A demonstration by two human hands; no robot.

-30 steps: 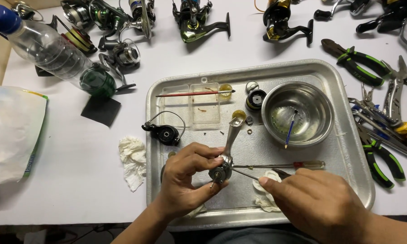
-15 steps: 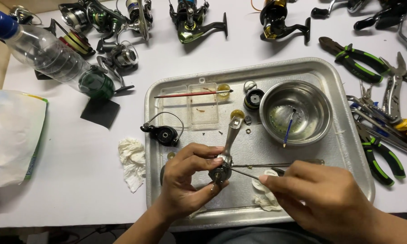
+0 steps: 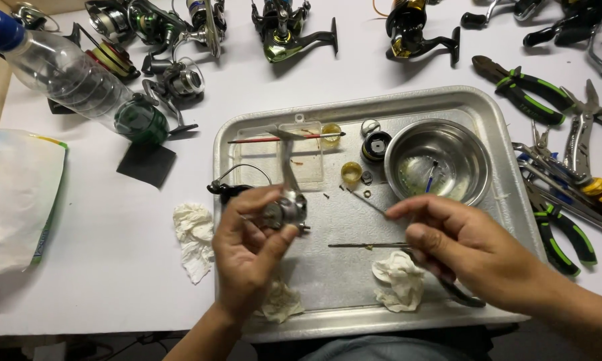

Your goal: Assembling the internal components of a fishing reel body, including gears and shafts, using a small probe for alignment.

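My left hand grips a small silver fishing-reel body whose long handle arm points up, held above the left side of a metal tray. Apart from it on the right, my right hand pinches a thin metal pick, tip toward a small yellow cap. Under that hand a screwdriver lies on the tray, its dark handle sticking out below my fingers.
The tray also holds a steel bowl, a red-handled brush, a clear plastic lid, a black spool and crumpled tissues. Pliers lie right, several reels behind, a plastic bottle left.
My left hand lifted the reel body up and to the left and turned it. My right hand drew back to the right, away from the reel body.
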